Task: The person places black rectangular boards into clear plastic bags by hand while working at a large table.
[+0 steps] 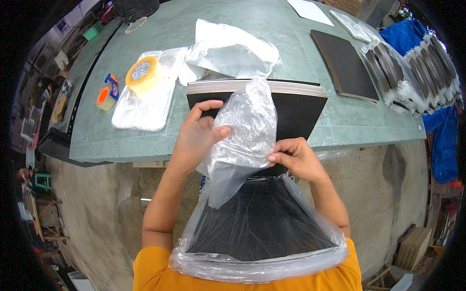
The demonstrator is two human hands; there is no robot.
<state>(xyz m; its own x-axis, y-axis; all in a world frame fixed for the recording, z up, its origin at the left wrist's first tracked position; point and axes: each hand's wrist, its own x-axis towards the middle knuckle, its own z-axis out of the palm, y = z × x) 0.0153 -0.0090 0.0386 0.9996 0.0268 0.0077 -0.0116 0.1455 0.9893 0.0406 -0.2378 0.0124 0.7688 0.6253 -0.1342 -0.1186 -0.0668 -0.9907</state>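
Head view, steeply down, close

Tape roll (142, 74) and loose bags (232, 47) crowd the tabletop (301, 63) beyond.

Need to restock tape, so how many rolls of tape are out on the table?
2: a large yellowish tape roll on clear bags at the table's left, and a small orange roll left of it. Others may be hidden.

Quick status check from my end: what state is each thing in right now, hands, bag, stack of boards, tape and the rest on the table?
Left hand: gripping the clear plastic bag.
Right hand: pinching the bag's edge.
Clear plastic bag: crumpled, partly pulled over the black board stack.
Black board stack: half on the table, near end bagged.
Yellow tape roll: lying on flat empty bags, untouched.
Orange tape dispenser: resting on the table.
Wrapped bundles: bagged, lined up at far right.
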